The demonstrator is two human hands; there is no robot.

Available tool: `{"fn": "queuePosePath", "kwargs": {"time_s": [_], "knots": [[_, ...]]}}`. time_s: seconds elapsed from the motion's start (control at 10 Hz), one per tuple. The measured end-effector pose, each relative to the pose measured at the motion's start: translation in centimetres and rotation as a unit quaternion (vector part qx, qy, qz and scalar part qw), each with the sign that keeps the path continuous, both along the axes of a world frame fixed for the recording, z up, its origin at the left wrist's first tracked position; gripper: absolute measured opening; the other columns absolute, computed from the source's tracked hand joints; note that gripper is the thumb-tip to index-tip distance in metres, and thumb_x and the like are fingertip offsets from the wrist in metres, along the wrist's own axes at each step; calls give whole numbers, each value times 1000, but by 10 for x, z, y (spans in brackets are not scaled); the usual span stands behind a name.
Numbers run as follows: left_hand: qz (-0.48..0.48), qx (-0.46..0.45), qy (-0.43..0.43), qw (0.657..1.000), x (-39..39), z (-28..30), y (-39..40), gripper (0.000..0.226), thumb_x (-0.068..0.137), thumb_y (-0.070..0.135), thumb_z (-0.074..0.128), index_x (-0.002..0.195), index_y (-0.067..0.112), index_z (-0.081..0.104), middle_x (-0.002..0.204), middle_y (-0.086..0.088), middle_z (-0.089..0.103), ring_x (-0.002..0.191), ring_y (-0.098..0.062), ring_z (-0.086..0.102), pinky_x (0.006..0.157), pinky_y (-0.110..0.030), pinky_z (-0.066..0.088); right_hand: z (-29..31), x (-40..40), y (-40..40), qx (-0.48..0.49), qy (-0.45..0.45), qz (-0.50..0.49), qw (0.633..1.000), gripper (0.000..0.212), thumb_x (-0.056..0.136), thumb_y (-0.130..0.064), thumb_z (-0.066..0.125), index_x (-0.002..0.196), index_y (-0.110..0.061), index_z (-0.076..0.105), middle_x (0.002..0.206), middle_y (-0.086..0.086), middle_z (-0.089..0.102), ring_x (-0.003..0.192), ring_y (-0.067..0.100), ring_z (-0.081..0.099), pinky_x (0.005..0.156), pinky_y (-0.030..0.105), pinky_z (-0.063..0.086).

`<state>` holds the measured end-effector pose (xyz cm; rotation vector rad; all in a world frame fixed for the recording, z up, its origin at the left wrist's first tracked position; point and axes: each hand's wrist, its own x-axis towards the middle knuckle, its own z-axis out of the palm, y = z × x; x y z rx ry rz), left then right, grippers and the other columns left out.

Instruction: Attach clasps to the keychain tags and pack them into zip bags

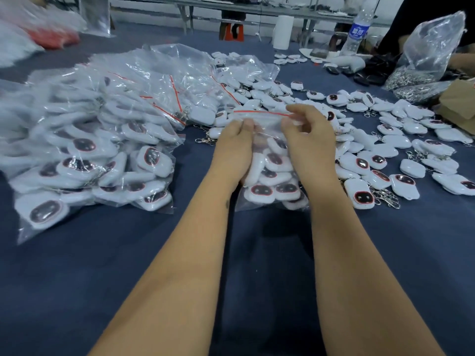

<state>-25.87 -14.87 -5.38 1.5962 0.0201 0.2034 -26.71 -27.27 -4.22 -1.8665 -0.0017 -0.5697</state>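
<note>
A clear zip bag (pixel 272 181) with a red seal strip stands on the dark blue table (pixel 270 253), filled with several white keychain tags with dark faces. My left hand (pixel 235 145) grips the bag's upper left side just below the strip. My right hand (pixel 308 134) pinches the strip's right end between thumb and fingers. Loose tags with metal clasps (pixel 385 155) lie scattered to the right and behind the bag.
Several filled zip bags (pixel 102 140) are heaped on the left. A plastic bag of metal clasps (pixel 421 73) sits at the far right next to a water bottle (pixel 358 29), a white roll (pixel 282 32) and a brown cardboard piece (pixel 460 104). Another person's arm shows at the far right edge.
</note>
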Motion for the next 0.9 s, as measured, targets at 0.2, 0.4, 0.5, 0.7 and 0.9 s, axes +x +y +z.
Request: {"fn": "queuePosePath", "kwargs": {"time_s": [0.2, 0.4, 0.5, 0.7, 0.9], "knots": [[79, -28, -59, 995, -16, 35, 51, 33, 105, 18, 41, 76, 18, 58, 64, 3, 66, 59, -7, 62, 61, -21, 50, 14, -12, 55, 42, 49, 143, 988, 53, 92, -40, 64, 139, -30, 43, 134, -8, 52, 124, 7, 50, 110, 32, 40], [116, 18, -79, 990, -29, 91, 143, 32, 104, 22, 44, 77, 16, 59, 55, 7, 65, 50, -7, 62, 51, -20, 49, 51, -6, 145, 112, 61, 250, 960, 59, 92, -46, 63, 142, -27, 38, 136, -6, 52, 126, 16, 53, 109, 39, 43], [235, 89, -104, 962, -22, 111, 184, 22, 100, 24, 45, 80, 22, 53, 70, 8, 64, 65, -9, 61, 65, -28, 51, 63, -7, 185, 111, 45, 289, 950, 73, 91, -42, 66, 150, -31, 25, 126, -9, 48, 121, 12, 51, 103, 31, 42], [229, 256, 5, 939, -2, 88, 207, 36, 94, 21, 49, 130, 17, 54, 127, -9, 61, 116, -29, 57, 100, -39, 46, 35, -9, 204, -86, 33, 261, 961, 44, 96, -40, 58, 139, -28, 52, 138, 4, 54, 128, 23, 49, 109, 43, 38], [320, 485, 64, 812, 0, 99, 194, 44, 93, 20, 47, 137, 18, 50, 149, -21, 36, 143, -39, 23, 115, -57, 23, 45, -14, 150, 61, 61, 233, 969, 36, 100, -30, 53, 136, -30, 55, 141, -3, 51, 126, 12, 51, 101, 24, 43]]}}
